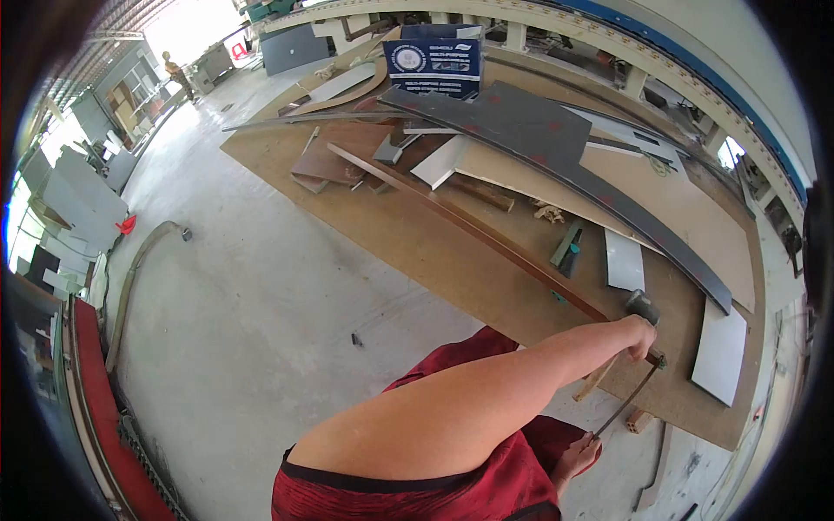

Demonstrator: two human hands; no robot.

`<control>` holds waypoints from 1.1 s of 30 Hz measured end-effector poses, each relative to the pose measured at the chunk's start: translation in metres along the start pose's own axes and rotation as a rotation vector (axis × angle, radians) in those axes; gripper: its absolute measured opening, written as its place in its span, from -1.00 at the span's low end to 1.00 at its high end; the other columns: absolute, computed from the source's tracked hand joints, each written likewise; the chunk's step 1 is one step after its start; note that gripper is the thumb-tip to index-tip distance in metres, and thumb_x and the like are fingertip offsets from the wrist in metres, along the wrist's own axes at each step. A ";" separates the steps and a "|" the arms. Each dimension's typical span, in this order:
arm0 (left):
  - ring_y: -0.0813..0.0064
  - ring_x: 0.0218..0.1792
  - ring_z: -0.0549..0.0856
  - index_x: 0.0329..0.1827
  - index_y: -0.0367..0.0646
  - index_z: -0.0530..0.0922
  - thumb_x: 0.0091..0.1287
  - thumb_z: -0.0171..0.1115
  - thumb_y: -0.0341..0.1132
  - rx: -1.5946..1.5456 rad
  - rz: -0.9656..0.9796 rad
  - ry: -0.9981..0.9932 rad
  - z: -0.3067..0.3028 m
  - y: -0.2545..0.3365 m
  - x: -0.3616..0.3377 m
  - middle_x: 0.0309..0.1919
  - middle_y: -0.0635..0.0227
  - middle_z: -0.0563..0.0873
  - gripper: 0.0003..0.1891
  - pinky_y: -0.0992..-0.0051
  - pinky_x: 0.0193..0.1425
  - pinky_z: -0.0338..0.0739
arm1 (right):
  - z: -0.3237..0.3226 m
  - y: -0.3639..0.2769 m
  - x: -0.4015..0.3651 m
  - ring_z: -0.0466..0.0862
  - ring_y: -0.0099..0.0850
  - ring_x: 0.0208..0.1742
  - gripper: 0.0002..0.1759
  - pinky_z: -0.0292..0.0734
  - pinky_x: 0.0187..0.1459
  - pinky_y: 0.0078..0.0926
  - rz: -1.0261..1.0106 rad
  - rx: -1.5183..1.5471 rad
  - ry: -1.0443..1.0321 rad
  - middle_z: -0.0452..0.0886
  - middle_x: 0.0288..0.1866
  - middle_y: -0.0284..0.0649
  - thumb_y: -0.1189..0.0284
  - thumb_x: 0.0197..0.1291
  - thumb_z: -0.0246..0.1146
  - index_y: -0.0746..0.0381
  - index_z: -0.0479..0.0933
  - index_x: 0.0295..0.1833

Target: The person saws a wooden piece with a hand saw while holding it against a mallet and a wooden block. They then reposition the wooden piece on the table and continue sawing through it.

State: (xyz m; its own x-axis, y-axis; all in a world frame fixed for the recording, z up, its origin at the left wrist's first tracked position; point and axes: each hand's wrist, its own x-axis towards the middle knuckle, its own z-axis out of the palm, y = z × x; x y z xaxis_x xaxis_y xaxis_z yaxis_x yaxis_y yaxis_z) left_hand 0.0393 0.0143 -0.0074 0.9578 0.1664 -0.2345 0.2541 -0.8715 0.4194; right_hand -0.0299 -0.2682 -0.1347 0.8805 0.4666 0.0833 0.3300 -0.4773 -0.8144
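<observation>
My left hand [640, 336], at the end of the arm stretched across the view, is closed around a hammer. The hammer's dark head [643, 304] shows above the fist, and what looks like its wooden handle [594, 380] slants out below. Under that hand runs a long brown wooden strip [499, 241] lying along the table. Lower down, my right hand [577, 455] is closed on a thin metal rod [627, 401]. The rod's far end meets a small greenish piece [662, 361] at the strip's near end.
Panel offcuts, a dark grey board [530, 130] and a blue adhesive box [434, 62] lie on the brown work board [391, 230]. A green tool [567, 247] sits near the strip. A hose [130, 278] crosses the floor; a person [178, 76] stands far off.
</observation>
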 end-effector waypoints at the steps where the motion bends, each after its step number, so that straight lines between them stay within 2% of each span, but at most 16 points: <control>1: 0.34 -0.26 0.68 -0.36 -0.14 0.69 -0.24 0.35 -0.26 -0.025 -0.002 -0.049 -0.001 -0.001 0.002 -0.30 0.23 0.72 -0.69 0.33 -0.18 0.55 | 0.001 -0.005 -0.001 0.37 -0.47 -0.56 -0.76 0.30 -0.49 -0.50 0.011 -0.002 0.006 0.37 -0.59 -0.23 0.38 0.34 -0.02 0.35 0.36 -0.30; 5: 0.35 -0.37 0.66 -0.42 -0.12 0.68 -0.15 0.28 -0.22 -0.081 0.028 -0.169 0.025 -0.018 0.045 -0.39 0.22 0.71 -0.76 0.31 -0.25 0.54 | 0.005 0.042 0.008 0.48 -0.34 -0.49 -0.72 0.39 -0.42 -0.41 -0.039 -0.158 -0.004 0.49 -0.47 -0.15 0.34 0.35 -0.06 0.33 0.38 -0.31; 7: 0.32 -0.39 0.66 -0.40 -0.13 0.68 -0.12 0.26 -0.18 -0.062 0.030 -0.036 0.010 -0.009 0.020 -0.39 0.21 0.71 -0.74 0.29 -0.29 0.53 | 0.005 0.035 0.014 0.57 -0.21 -0.38 -0.73 0.48 -0.35 -0.34 -0.446 -0.585 0.109 0.55 -0.32 -0.12 0.35 0.30 -0.07 0.28 0.44 -0.33; 9: 0.28 -0.38 0.66 -0.37 -0.15 0.66 -0.06 0.21 -0.21 -0.095 0.128 -0.072 0.004 -0.012 0.018 -0.38 0.17 0.70 -0.74 0.29 -0.31 0.52 | -0.004 -0.009 0.011 0.61 -0.19 -0.25 -0.78 0.53 -0.23 -0.29 -0.356 -0.719 0.058 0.55 -0.22 -0.13 0.40 0.19 -0.04 0.22 0.52 -0.31; 10: 0.21 -0.32 0.65 -0.21 -0.18 0.61 -0.08 0.19 -0.32 -0.141 0.095 -0.110 0.003 -0.013 0.018 -0.32 0.09 0.68 -0.69 0.26 -0.21 0.50 | -0.001 0.001 0.015 0.57 -0.26 -0.16 -0.80 0.51 -0.12 -0.37 -0.211 -0.894 -0.171 0.55 -0.24 -0.20 0.45 0.07 0.02 0.17 0.57 -0.32; 11: 0.21 -0.31 0.65 -0.19 -0.18 0.59 -0.10 0.17 -0.36 -0.121 0.088 -0.158 -0.011 -0.006 0.007 -0.33 0.09 0.68 -0.67 0.27 -0.21 0.50 | 0.005 0.014 0.019 0.57 -0.27 -0.16 -0.80 0.53 -0.18 -0.37 -0.296 -0.987 -0.210 0.55 -0.22 -0.22 0.43 0.06 0.03 0.18 0.58 -0.32; 12: 0.22 -0.28 0.65 -0.16 -0.17 0.58 -0.13 0.17 -0.37 -0.140 0.114 -0.131 -0.010 -0.008 0.004 -0.30 0.09 0.67 -0.63 0.27 -0.21 0.50 | -0.005 -0.014 0.024 0.58 -0.29 -0.20 -0.81 0.54 -0.24 -0.39 -0.455 -1.193 -0.333 0.55 -0.22 -0.21 0.42 0.07 0.04 0.19 0.58 -0.36; 13: 0.21 -0.24 0.65 -0.13 -0.17 0.56 -0.16 0.17 -0.37 -0.083 0.088 -0.190 -0.015 -0.005 0.003 -0.27 0.08 0.67 -0.59 0.27 -0.17 0.51 | -0.013 -0.053 0.027 0.58 -0.28 -0.18 -0.82 0.52 -0.19 -0.37 -0.197 -0.932 -0.301 0.55 -0.19 -0.19 0.42 0.10 0.03 0.20 0.54 -0.32; 14: 0.18 -0.20 0.65 -0.11 -0.16 0.56 -0.17 0.17 -0.36 -0.102 0.065 -0.157 -0.026 0.005 -0.011 -0.25 0.06 0.66 -0.56 0.27 -0.14 0.51 | -0.022 -0.085 0.032 0.56 -0.21 -0.20 -0.85 0.48 -0.14 -0.30 0.162 -0.437 -0.167 0.56 -0.30 -0.13 0.41 0.12 0.02 0.22 0.46 -0.30; 15: 0.13 -0.18 0.64 -0.13 -0.17 0.55 -0.20 0.19 -0.36 -0.070 0.090 -0.071 -0.013 -0.003 -0.003 -0.25 0.03 0.65 -0.56 0.28 -0.11 0.52 | -0.025 -0.087 0.035 0.57 -0.06 -0.28 -0.86 0.47 -0.24 -0.15 -0.006 -0.280 -0.078 0.55 -0.40 -0.01 0.40 0.15 -0.01 0.23 0.38 -0.28; 16: 0.08 -0.18 0.63 -0.19 -0.19 0.53 -0.21 0.21 -0.35 -0.011 0.069 -0.053 -0.007 -0.008 0.004 -0.28 0.01 0.65 -0.59 0.27 -0.13 0.50 | -0.025 -0.090 0.046 0.56 0.06 -0.30 -0.84 0.44 -0.26 -0.06 0.054 -0.282 -0.061 0.53 -0.44 0.08 0.38 0.16 -0.03 0.25 0.36 -0.27; 18: 0.03 -0.12 0.62 -0.22 -0.19 0.55 -0.17 0.21 -0.32 -0.009 0.077 -0.084 -0.011 0.000 -0.001 -0.25 -0.03 0.65 -0.63 0.27 -0.06 0.49 | -0.018 -0.084 0.067 0.54 0.11 -0.27 -0.82 0.39 -0.28 0.02 -0.011 -0.153 0.002 0.54 -0.39 0.11 0.34 0.21 -0.02 0.24 0.37 -0.25; 22: 0.02 -0.17 0.63 -0.29 -0.23 0.52 -0.19 0.24 -0.32 -0.099 0.035 -0.098 -0.006 -0.019 0.004 -0.31 -0.02 0.65 -0.66 0.28 -0.10 0.49 | -0.009 -0.096 0.084 0.53 0.12 -0.25 -0.83 0.38 -0.28 0.00 -0.002 -0.156 0.015 0.53 -0.37 0.11 0.35 0.21 -0.01 0.25 0.34 -0.24; 26: 0.03 -0.22 0.63 -0.33 -0.24 0.51 -0.22 0.26 -0.32 -0.089 0.037 -0.123 -0.015 -0.010 -0.001 -0.36 -0.02 0.64 -0.67 0.29 -0.14 0.49 | -0.025 -0.090 0.046 0.55 0.11 -0.28 -0.85 0.38 -0.29 0.03 0.008 -0.194 -0.026 0.52 -0.43 0.12 0.40 0.13 0.02 0.27 0.34 -0.27; 30: 0.04 -0.24 0.63 -0.35 -0.24 0.51 -0.22 0.27 -0.31 -0.021 0.098 -0.092 -0.015 -0.008 -0.002 -0.38 -0.01 0.64 -0.68 0.29 -0.16 0.49 | -0.036 -0.067 -0.008 0.57 0.07 -0.33 -0.81 0.40 -0.31 0.02 0.057 -0.205 -0.035 0.52 -0.47 0.11 0.36 0.19 0.02 0.28 0.35 -0.30; 33: 0.04 -0.23 0.63 -0.37 -0.25 0.51 -0.22 0.27 -0.31 -0.043 0.090 -0.062 -0.013 -0.009 -0.001 -0.37 -0.01 0.64 -0.68 0.28 -0.15 0.49 | -0.031 -0.064 -0.010 0.58 0.06 -0.34 -0.78 0.42 -0.31 0.02 0.078 -0.245 -0.041 0.53 -0.48 0.11 0.34 0.23 0.00 0.29 0.35 -0.30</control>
State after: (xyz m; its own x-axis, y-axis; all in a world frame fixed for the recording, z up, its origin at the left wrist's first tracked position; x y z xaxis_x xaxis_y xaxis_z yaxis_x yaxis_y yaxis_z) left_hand 0.0375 0.0274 0.0007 0.9673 0.0582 -0.2470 0.1740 -0.8606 0.4786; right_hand -0.0495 -0.2653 -0.0658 0.8937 0.4486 -0.0022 0.3383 -0.6772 -0.6534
